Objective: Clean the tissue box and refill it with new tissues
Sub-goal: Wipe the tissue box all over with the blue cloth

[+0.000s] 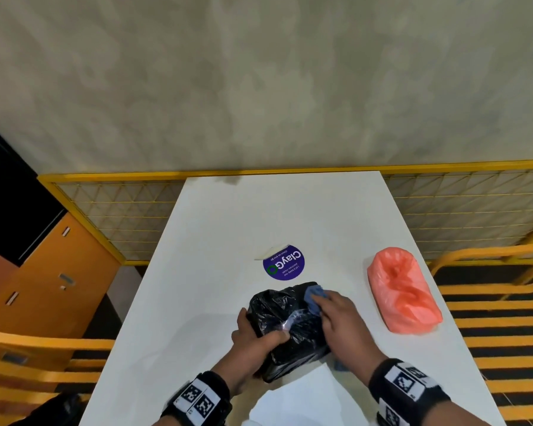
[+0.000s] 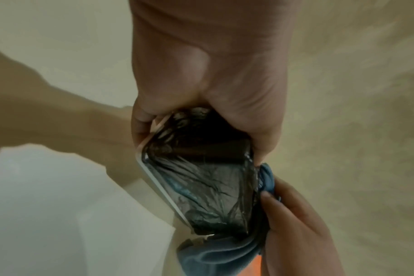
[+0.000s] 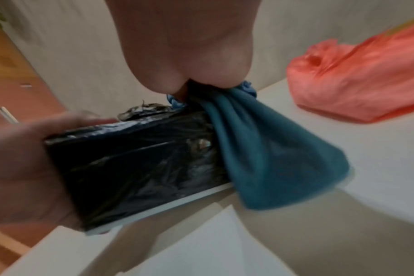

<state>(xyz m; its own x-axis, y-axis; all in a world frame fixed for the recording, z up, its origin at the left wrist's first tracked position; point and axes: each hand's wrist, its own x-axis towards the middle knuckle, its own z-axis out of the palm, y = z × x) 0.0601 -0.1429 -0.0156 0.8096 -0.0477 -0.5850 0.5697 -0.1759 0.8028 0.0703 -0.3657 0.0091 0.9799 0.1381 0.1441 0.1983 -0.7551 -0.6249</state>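
Head view only, round sticker

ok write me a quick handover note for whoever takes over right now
Left hand grips the near end of the black-wrapped tissue box, holding it on the table.
Right hand holds the blue cloth against the box's right side.
Orange bag lies to the right, untouched.
Done: wiping under way.
Left: finish wiping, then refill; no new tissues can be seen yet.
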